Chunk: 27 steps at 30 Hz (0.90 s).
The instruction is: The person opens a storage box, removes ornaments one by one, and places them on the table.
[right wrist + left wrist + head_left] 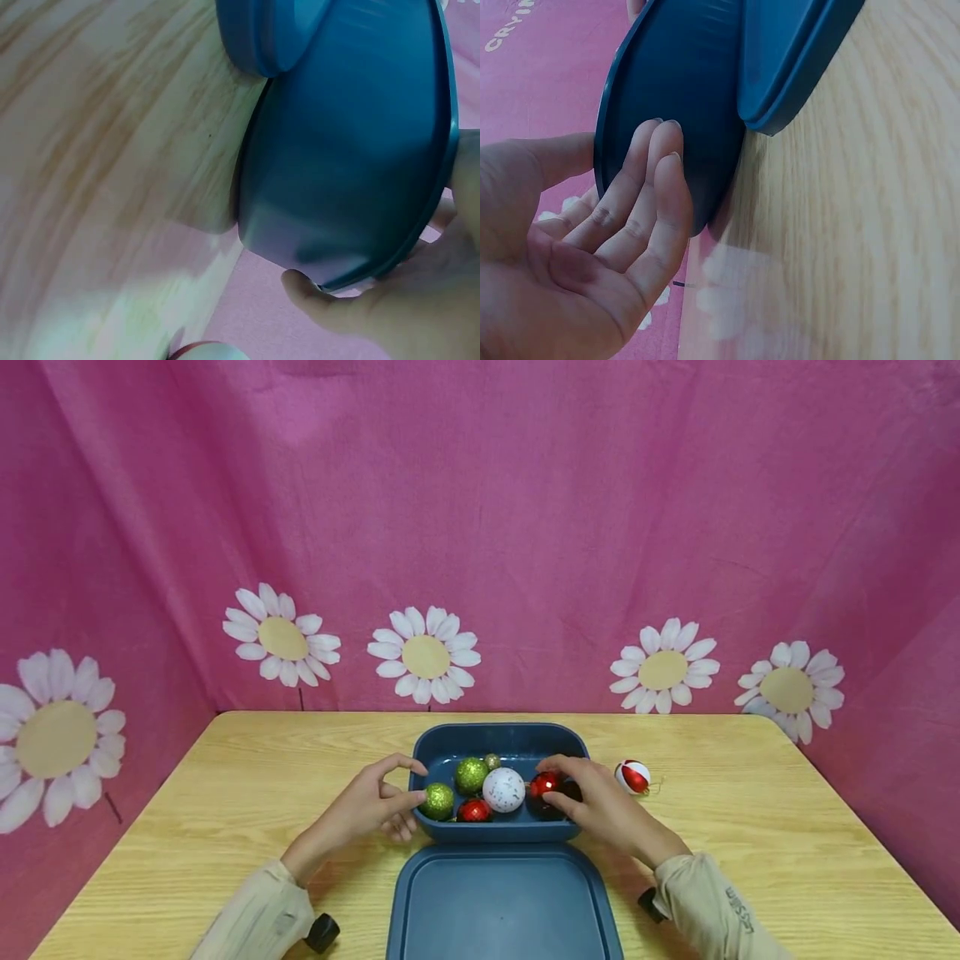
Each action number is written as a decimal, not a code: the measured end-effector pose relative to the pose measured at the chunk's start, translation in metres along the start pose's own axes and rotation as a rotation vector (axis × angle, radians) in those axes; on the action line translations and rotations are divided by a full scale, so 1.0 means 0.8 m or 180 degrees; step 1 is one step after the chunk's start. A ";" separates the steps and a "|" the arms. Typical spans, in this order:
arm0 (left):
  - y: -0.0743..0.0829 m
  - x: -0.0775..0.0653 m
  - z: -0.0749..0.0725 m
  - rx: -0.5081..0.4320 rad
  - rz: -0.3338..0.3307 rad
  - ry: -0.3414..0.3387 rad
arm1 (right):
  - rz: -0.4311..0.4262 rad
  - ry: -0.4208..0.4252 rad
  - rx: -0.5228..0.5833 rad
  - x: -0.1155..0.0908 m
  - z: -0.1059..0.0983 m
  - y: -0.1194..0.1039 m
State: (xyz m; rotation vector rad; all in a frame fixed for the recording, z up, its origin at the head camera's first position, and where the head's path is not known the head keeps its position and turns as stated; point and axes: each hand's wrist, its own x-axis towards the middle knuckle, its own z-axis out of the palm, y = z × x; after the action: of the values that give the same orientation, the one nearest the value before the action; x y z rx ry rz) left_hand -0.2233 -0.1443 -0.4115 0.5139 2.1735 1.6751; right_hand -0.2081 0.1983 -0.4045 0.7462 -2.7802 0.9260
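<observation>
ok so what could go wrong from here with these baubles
The red-and-white bauble lies loose on the wooden table, close to the right hand, so a bump might send it rolling. The baubles inside the dark blue box are round and leave bare floor behind them, so a tilt could make them roll and knock together. The dark blue lid lies right in front, so the box might catch its edge if pulled forward.

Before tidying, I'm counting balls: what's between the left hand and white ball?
Two green balls and a red ball, inside the box, in the head view.
</observation>
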 end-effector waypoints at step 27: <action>-0.004 0.000 0.000 0.0022 0.0065 0.0007 | -0.0275 0.0722 -0.0052 -0.034 -0.066 0.008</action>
State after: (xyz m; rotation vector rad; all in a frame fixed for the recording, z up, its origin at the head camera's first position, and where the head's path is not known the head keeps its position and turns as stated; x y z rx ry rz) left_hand -0.2236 -0.1446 -0.4145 0.5381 2.1836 1.6799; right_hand -0.1897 0.2451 -0.3719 0.7046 -2.5362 0.9092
